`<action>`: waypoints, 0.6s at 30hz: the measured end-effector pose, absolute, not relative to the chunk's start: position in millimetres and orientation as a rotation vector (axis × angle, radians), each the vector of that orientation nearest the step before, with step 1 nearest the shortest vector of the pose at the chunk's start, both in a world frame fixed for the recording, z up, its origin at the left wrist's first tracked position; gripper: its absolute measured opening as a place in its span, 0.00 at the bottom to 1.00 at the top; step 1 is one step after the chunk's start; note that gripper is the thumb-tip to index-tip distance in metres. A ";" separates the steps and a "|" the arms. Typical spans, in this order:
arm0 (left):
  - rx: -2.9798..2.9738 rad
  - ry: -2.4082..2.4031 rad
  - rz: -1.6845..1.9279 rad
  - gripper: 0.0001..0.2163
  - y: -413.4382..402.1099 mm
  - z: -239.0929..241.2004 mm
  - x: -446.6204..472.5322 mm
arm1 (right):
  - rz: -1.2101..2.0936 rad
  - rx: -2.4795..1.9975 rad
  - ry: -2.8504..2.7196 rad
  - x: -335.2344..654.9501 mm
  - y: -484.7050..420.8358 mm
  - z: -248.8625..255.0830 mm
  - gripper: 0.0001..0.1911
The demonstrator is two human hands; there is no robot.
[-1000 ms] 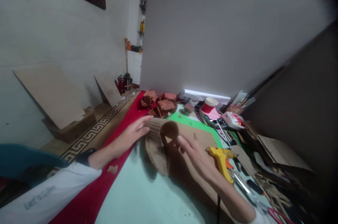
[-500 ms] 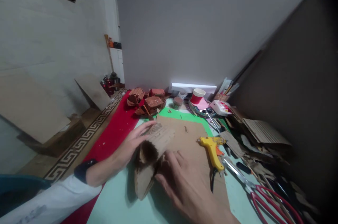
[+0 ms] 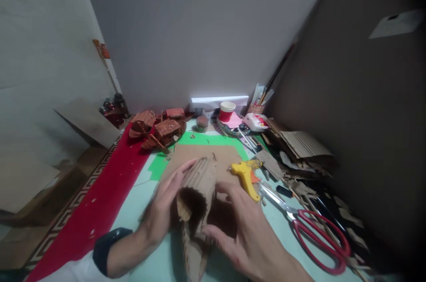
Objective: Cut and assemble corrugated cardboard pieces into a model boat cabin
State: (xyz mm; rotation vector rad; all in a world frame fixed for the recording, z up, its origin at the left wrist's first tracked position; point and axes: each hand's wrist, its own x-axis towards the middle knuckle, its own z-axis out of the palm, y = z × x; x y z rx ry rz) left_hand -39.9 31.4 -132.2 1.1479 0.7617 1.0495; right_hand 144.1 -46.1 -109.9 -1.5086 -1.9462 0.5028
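Before you lies the worktop (image 3: pixel 149 246), pale mint, with a red cloth (image 3: pixel 100 206) running along its left edge and a green mat (image 3: pixel 213 140) toward the back. A flat brown cardboard sheet (image 3: pixel 196 155) covers the middle of the worktop, partly over the green mat. On the near part of that sheet you hold a rolled piece of corrugated cardboard (image 3: pixel 198 186), its open end facing you and a loose flap trailing toward the near edge.

Your left hand (image 3: pixel 164 204) lies along the roll's left side, fingers stretched out and flat against the ribbed surface, pressing rather than clasping. Your right hand (image 3: pixel 246 237) curves in from the right, fingers bent and spread, with the fingertips touching the roll near its mouth; it is not closed around it.

Along the right edge lies a heap of cardboard scraps (image 3: pixel 302 144). Red-handled scissors (image 3: pixel 319 233) lie near the front right corner, blades pointing toward the middle. Brown model boats (image 3: pixel 159 129) sit at the back left, on the edge of the red cloth. A yellow glue gun (image 3: pixel 246 175) rests just right of the roll, close to your right hand. A red cup (image 3: pixel 227 111) stands at the back edge.
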 end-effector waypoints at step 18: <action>2.225 0.966 0.961 0.35 9.5 -154.3 -36.8 | 0.094 -1.500 -1.930 147.7 -39.1 -133.8 0.07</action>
